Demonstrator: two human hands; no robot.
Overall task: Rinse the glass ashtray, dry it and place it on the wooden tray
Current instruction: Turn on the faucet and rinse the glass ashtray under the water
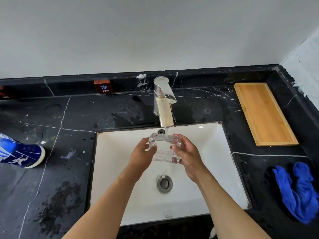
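Glass ashtray (pixel 164 149) held by both hands (under running faucet (pixel 164 102)).

I see a black marble bench (pixel 69 118), a white sink (pixel 215 152) under a chrome tap (pixel 164 104), a crumpled blue cloth (pixel 296 190) at right, and a blue can (pixel 19 152) lying at left.

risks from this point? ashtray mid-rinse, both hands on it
1. The glass ashtray is wet and pinched only at its two sides by the left hand and right hand; it could slip into the sink and chip.
2. The blue cloth lies right of the sink, so drying probably means freeing a hand.
3. A wet ashtray could mark the wooden tray.
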